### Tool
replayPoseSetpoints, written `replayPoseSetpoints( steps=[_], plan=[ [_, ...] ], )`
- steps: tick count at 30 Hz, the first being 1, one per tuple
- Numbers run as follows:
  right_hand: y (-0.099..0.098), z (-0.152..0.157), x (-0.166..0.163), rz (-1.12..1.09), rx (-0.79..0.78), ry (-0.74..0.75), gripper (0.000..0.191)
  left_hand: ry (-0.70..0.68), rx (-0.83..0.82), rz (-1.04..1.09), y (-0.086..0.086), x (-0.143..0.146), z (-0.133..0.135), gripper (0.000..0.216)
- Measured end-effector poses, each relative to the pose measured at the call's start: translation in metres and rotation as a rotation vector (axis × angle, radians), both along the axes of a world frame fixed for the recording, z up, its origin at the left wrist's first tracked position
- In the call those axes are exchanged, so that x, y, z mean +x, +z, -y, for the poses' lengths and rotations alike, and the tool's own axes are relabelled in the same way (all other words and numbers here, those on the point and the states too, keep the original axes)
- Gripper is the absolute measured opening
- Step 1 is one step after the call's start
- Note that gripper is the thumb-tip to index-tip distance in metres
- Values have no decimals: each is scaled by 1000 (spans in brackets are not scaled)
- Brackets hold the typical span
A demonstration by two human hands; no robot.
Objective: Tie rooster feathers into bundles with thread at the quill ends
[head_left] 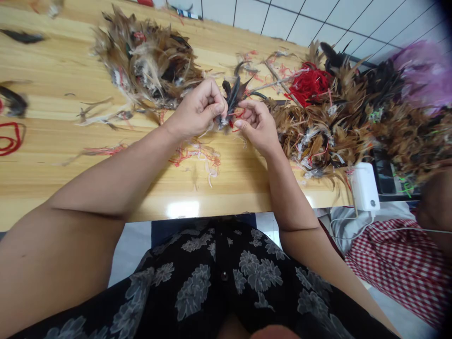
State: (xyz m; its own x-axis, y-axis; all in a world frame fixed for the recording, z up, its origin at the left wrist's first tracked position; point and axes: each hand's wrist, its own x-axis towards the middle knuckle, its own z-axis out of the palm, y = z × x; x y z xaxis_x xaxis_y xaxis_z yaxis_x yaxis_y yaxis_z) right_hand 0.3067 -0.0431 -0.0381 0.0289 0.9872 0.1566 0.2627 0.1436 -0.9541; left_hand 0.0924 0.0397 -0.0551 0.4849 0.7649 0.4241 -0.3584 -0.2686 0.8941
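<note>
My left hand (197, 113) is closed in a pinch on the base of a small bunch of dark feathers (231, 96) over the wooden table (52, 155). My right hand (257, 125) is closed too, fingers curled at the same bunch's base, where a bit of red thread (237, 115) shows. The feathers stand up between both hands. A pile of brown feathers (148, 61) lies just behind my left hand. A bigger heap of brown feathers (335, 122) spreads to the right of my right hand.
Loose red and white thread scraps (201, 157) lie under my hands. A red thread bundle (309, 84) sits at the back right, purple feathers (423, 70) at far right. A white charger (363, 188) hangs at the table's right edge. Red cord (10, 139) lies far left.
</note>
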Motion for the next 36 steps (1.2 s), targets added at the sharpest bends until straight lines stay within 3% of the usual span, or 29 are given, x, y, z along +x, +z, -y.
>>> replayPoseSetpoints(
  steps=[5, 8, 16, 24, 29, 32, 36],
  plan=[
    [6, 7, 0, 409, 120, 28, 24, 8, 7, -21, -1, 2, 0, 55],
    [9, 11, -3, 503, 109, 53, 28, -27, 45, -44, 0, 2, 1, 56],
    [15, 12, -12, 107, 77, 114, 60, 12, -76, -79, 5, 4, 9, 47],
    [2, 10, -26, -251, -192, 45, 60, 47, -41, -43, 9, 4, 7, 44],
    [3, 11, -24, -314, -216, 23, 52, 52, -21, -21, 1, 2, -3, 54],
    [6, 12, -7, -325, -145, -33, 49, 93, 39, 32, -3, 0, -14, 65],
    [-2, 6, 11, -295, -94, -20, 63, 138, -4, 83, -3, 5, -19, 69]
  ],
)
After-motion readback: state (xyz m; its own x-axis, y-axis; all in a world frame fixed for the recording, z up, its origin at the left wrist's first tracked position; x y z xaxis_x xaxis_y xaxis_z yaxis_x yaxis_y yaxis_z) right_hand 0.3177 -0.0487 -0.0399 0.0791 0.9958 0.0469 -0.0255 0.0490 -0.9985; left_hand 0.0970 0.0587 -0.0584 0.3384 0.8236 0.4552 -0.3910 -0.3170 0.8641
